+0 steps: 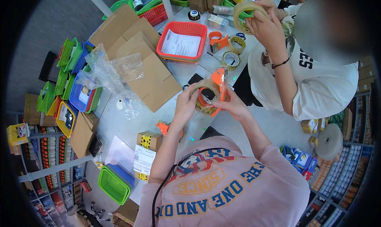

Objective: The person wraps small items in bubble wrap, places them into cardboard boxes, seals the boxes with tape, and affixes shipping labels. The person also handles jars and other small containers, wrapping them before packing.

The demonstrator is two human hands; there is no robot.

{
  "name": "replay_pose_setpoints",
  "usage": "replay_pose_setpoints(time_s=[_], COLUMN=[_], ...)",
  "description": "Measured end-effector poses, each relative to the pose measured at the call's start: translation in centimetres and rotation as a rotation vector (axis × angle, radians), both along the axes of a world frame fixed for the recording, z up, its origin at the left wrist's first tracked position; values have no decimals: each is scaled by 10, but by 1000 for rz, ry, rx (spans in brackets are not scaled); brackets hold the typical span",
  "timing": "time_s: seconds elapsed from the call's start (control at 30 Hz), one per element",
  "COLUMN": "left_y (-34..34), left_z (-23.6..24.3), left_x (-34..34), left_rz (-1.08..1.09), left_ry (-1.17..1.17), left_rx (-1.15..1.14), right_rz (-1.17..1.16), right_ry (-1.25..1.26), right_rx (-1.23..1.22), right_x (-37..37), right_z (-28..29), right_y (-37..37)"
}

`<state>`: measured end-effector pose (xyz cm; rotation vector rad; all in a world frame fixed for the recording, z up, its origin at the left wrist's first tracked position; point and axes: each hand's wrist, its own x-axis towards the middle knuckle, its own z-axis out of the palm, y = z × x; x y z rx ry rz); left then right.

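Left hand [186, 102]: fingers curled around the left side of a tan tape roll [204, 84]; holding it.
Right hand [234, 104]: holding an orange tape dispenser [218, 77] at its right side, thumb toward the roll.
Roll position: up off the table [133, 128], between both hands, against the dispenser; whether fully seated, cannot tell.
Left forearm side: second orange dispenser [162, 127] just beside it; small carton [152, 142] with yellow-black tape and white label near.
Lower left: green basket [114, 186] against a blue one.
Mid-table: flat cardboard [152, 84], bubble wrap [133, 102] partly over it.
Beyond hands: red basket [162, 42] with printed sheet [181, 44] inside; two tape rolls [231, 60] to its right.
Co-worker: both hands [266, 27] on a wide tape roll [239, 12].
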<state>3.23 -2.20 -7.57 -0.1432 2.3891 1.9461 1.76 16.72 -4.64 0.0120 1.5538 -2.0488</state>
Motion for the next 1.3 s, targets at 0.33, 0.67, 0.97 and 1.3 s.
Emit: replay_pose_setpoints(time_s=[0.33, 0.67, 0.97, 1.3], left_y=[8, 5, 5, -3], left_z=[-7, 24, 21, 35], left_x=[4, 3, -1, 3], left_rz=[-32, 25, 90, 64], left_ry=[-125, 94, 113, 129], left_rx=[249, -36, -152, -138], right_rz=[-81, -57, -28, -32], right_ry=[60, 94, 184, 190], right_rx=[-89, -114, 47, -36], right_x=[10, 17, 24, 22], right_z=[-35, -19, -20, -17], right_y=[10, 14, -7, -15])
